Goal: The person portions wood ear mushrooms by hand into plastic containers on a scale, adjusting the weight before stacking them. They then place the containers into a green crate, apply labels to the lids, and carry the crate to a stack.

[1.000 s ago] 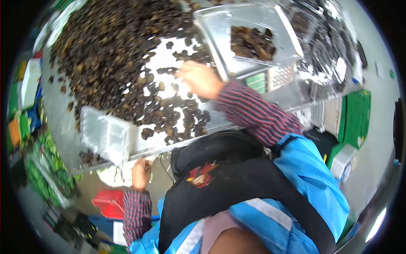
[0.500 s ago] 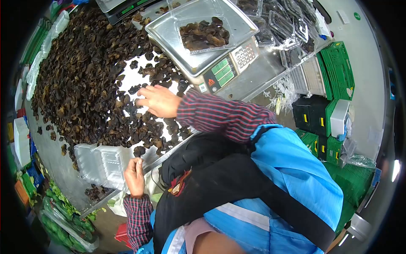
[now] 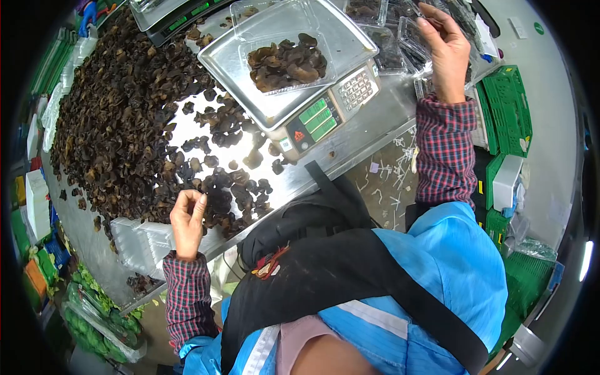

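Note:
My left hand (image 3: 187,224) is at the front edge of a big heap of dark wood ear mushrooms (image 3: 119,125). Its thumb and fingers are drawn together; whatever may be between them is hidden. Just behind this hand lies an empty clear plastic box (image 3: 134,244). My right hand (image 3: 447,59) is raised at the far right, thumb and forefinger apart, over filled clear plastic boxes (image 3: 409,47). On the steel pan of a digital scale (image 3: 310,127) sits an open clear box holding wood ear mushrooms (image 3: 287,64).
A second scale (image 3: 187,17) stands at the back. The steel table (image 3: 381,103) ends close to my body. Green crates (image 3: 509,112) are stacked to the right. Bagged green vegetables (image 3: 100,322) sit low at the left.
My right hand has left the mushrooms and swung far right to the filled boxes. My left hand has moved up and slightly left, from beside the empty box to the heap's edge.

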Demonstrator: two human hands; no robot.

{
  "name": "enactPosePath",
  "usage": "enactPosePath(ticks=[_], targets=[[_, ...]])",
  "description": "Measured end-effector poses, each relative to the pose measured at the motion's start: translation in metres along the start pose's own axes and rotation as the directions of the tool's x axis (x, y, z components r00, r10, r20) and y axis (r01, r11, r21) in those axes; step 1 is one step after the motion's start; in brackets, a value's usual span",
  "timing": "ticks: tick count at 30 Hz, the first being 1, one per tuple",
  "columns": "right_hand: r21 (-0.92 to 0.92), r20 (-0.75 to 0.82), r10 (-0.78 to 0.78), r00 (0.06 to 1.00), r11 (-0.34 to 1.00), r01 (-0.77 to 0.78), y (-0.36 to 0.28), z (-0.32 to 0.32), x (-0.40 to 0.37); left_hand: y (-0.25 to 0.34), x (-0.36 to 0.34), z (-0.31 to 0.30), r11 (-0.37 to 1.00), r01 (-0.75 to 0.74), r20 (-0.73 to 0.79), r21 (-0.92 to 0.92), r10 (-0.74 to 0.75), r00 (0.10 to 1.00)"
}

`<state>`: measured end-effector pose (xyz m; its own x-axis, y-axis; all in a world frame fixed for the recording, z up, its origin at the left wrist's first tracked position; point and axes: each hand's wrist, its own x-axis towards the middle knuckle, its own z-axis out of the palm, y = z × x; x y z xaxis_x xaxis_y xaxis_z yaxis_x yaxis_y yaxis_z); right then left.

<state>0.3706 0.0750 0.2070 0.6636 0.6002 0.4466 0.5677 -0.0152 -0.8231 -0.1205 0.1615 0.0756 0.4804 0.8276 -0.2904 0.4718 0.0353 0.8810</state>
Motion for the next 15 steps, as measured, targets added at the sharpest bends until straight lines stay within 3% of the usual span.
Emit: enactPosePath(ticks=[3,6,8,11,12,13,14,15], targets=[[-0.004,0.037,0.101,0.994,0.995,-0.1,0.027,-0.004,0.017,-0.001,0.014,0.005,0.978,0.097,0.047,-0.186,-0.09,0.995],[-0.28,0.299,0.004,0.954,0.956,0.084,0.068,0.02,0.032,0.03,0.037,0.025,0.962,0.11,0.037,-0.25,-0.104,0.994],[0.087,0.367,0.216,0.905,0.96,-0.265,0.119,0.064,0.028,0.046,0.059,0.04,0.965,0.105,0.055,-0.241,-0.095,0.994],[0.042,0.492,0.295,0.819,0.932,-0.361,0.135,0.119,0.025,0.076,0.093,0.07,0.978,0.05,0.066,-0.204,-0.037,0.997],[0.311,0.524,0.272,0.807,0.821,-0.479,0.113,0.13,0.023,0.088,0.102,0.079,0.981,0.031,0.078,-0.193,-0.016,0.997],[0.543,0.549,0.241,0.8,0.625,-0.561,0.103,0.135,0.022,0.097,0.112,0.089,0.986,0.033,0.098,-0.164,-0.017,0.995],[0.543,0.555,0.24,0.797,0.62,-0.566,0.108,0.137,0.024,0.102,0.12,0.096,0.986,0.038,0.093,-0.162,-0.023,0.995],[0.586,0.641,0.25,0.726,0.451,-0.673,0.118,0.141,0.03,0.107,0.128,0.102,0.963,0.104,0.115,-0.247,-0.078,0.99]])
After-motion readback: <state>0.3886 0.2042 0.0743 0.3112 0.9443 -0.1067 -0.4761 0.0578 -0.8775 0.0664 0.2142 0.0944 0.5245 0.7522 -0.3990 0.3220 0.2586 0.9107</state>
